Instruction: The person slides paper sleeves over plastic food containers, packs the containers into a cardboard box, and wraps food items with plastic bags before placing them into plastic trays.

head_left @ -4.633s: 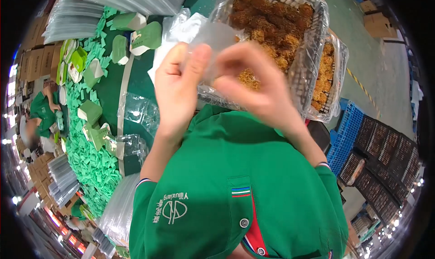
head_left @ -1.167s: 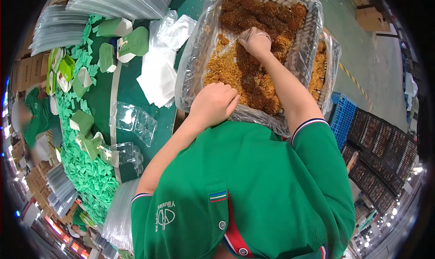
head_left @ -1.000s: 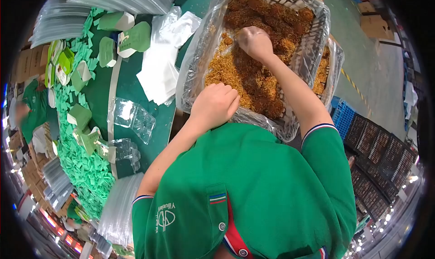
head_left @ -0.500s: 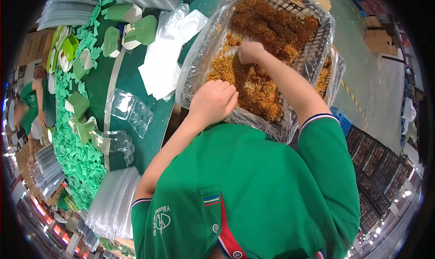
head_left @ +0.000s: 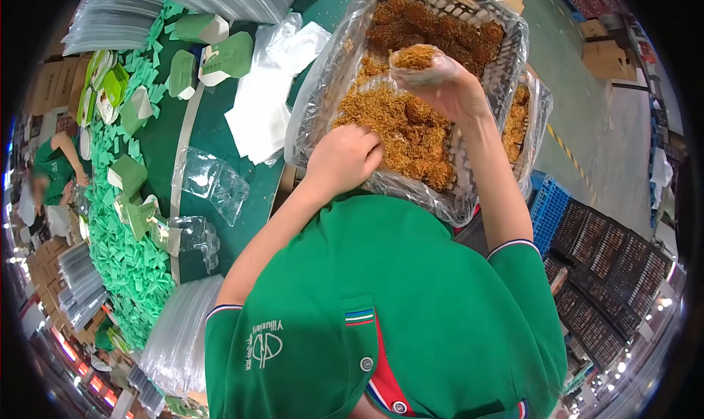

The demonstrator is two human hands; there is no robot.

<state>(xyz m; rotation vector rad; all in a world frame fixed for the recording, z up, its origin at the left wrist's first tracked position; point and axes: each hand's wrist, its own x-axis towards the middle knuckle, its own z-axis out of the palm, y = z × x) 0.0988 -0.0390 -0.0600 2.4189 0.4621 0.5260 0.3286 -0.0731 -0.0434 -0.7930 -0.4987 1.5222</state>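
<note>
In the head view, my right hand [head_left: 451, 89] is raised over a plastic-lined crate [head_left: 522, 52], its fingers wrapped round a piece coated in golden-brown shreds [head_left: 415, 57]. A see-through film, perhaps a thin glove, shows on those fingers. Inside the crate lie loose golden shreds [head_left: 374, 107] at the near left and darker shred-coated pieces [head_left: 469, 37] at the back. My left hand [head_left: 345, 155] is closed at the crate's near left side, against the shreds. Its fingertips are hidden, so what they hold, if anything, cannot be seen.
On the green table at left are white sheets [head_left: 260, 96], clear plastic trays [head_left: 213, 180], green boxes [head_left: 226, 56] and a heap of small green strips [head_left: 121, 250]. Stacked clear lids [head_left: 180, 331] stand nearer. Dark crates [head_left: 609, 250] sit at right. A co-worker [head_left: 55, 169] is at far left.
My right hand has come up out of the shreds and turned, now showing a coated piece in its fingers. My left hand stays at the crate's near left side.
</note>
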